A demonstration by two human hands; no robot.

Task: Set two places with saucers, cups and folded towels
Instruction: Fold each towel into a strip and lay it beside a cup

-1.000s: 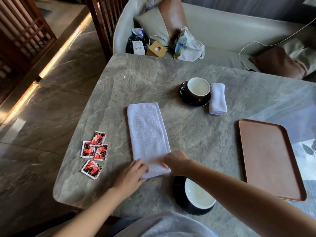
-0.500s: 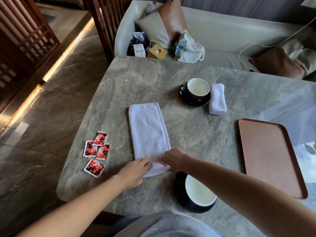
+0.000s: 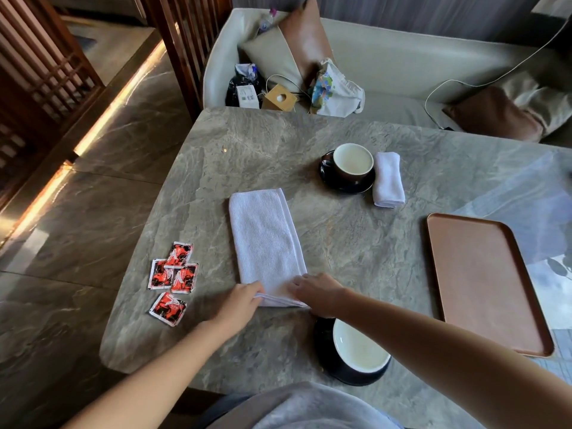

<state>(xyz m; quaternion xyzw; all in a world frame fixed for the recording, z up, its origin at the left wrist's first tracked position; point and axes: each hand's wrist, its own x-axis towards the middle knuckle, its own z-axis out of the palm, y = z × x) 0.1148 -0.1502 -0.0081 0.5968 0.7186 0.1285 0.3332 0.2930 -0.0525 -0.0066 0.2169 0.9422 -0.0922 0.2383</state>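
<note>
Left hand and right hand each pinch near edge of white towel; cup just behind right hand; red packets left of left hand

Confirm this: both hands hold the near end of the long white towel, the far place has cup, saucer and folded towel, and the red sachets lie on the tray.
Wrong on the sachets: the head view shows the red sachets on the table, left of the long white towel, not on the tray at the right. The rest stands.
</note>
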